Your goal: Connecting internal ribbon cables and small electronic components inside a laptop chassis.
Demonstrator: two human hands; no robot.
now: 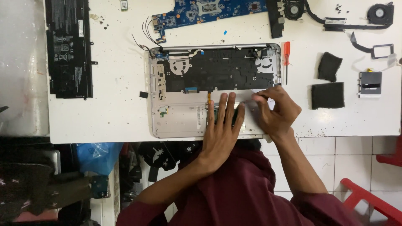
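On our white desk point(113, 113) the silver opened laptop shell point(176, 121) lies; our left hand point(222, 125) presses flat, fingers spread, holding nothing. Our right hand point(274, 109) pinches a thin pale strip point(251, 97) at its lower edge, so we judge a peeling step, needing a slow, even pull.

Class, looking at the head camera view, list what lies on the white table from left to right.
Black battery pack → opened laptop base → left hand → right hand → red screwdriver → black foam pads → small grey drive.

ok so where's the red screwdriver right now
In the head view the red screwdriver lies on the white table, just right of the opened laptop shell and left of two black foam pads.
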